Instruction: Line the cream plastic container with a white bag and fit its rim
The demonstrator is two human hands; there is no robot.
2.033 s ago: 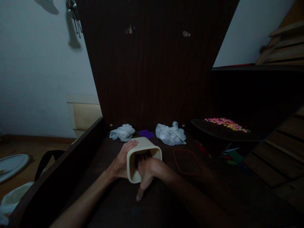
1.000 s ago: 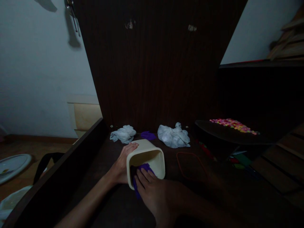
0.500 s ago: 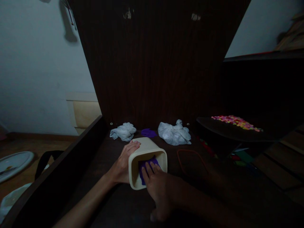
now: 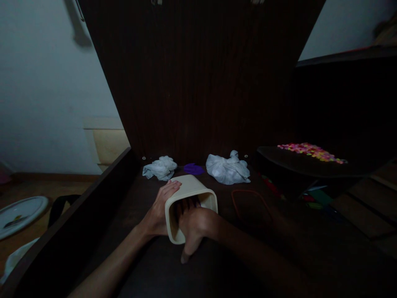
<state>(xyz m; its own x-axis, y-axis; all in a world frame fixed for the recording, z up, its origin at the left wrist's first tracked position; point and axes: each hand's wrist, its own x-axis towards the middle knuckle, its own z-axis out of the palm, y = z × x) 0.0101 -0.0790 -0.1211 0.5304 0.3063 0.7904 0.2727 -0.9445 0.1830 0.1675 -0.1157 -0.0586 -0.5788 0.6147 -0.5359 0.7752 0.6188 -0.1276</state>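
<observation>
A cream plastic container [image 4: 190, 184] lies on its side, its squarish mouth turned toward me. My left hand [image 4: 160, 209] is wrapped around its left side, fingers over the upper wall. Inside the mouth are the spread fingers of my right hand [image 4: 196, 223], stretched forward, with the thumb outside below the rim. Little shows of the purple cloth [image 4: 199, 204] under those fingers; they press on it rather than wrap around it. An orange-brown rounded frame [image 4: 235, 207], perhaps a lid or ring, lies to the right of the container.
Along the back panel [image 4: 198, 91] sit a whitish bundled bag [image 4: 159, 168], a purple piece [image 4: 194, 169] and a larger knotted bag [image 4: 228, 167]. Colourful small pieces [image 4: 312, 152] lie on a dark surface at right. A raised dark side board [image 4: 77, 211] runs along the left.
My right hand has pushed deeper into the container, now covering most of the purple cloth. My left hand keeps its hold on the container. The view has tilted slightly.
</observation>
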